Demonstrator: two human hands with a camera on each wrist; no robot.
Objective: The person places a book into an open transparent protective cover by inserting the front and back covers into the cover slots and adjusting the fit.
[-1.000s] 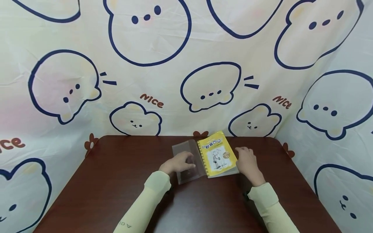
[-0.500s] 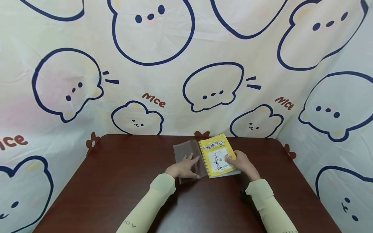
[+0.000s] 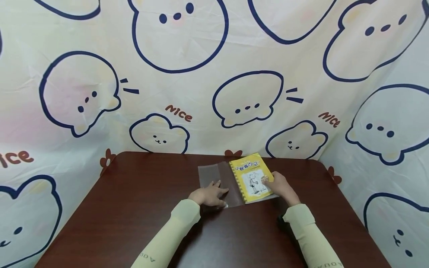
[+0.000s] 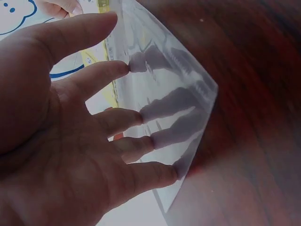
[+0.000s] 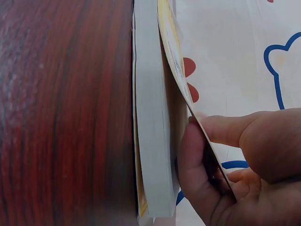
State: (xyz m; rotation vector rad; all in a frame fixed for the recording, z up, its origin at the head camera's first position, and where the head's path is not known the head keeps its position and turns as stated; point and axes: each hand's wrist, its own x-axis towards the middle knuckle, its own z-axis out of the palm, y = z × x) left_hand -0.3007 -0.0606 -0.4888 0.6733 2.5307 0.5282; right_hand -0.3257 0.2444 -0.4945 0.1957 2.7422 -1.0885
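A yellow book (image 3: 247, 172) with a cartoon drawing on its front lies on the table, its right side toward my right hand (image 3: 281, 187). That hand pinches the front cover (image 5: 175, 63) between thumb and fingers; in the right wrist view the cover is lifted away from the page block (image 5: 153, 122). A clear plastic sleeve flap (image 3: 232, 188) spreads out left of the book. My left hand (image 3: 208, 194) rests on this flap with its fingers straight and spread. Up close in the left wrist view, the fingertips (image 4: 123, 68) touch the clear plastic (image 4: 200, 94).
The dark brown wooden table (image 3: 144, 208) extends on both sides of the book and toward me. A cloth (image 3: 194, 89) printed with cartoon bears hangs behind the table's far edge and along its sides.
My left hand has gone from loosely bent fingers over the flap to spread fingers on it. My right hand has moved from beside the book to gripping its front cover.
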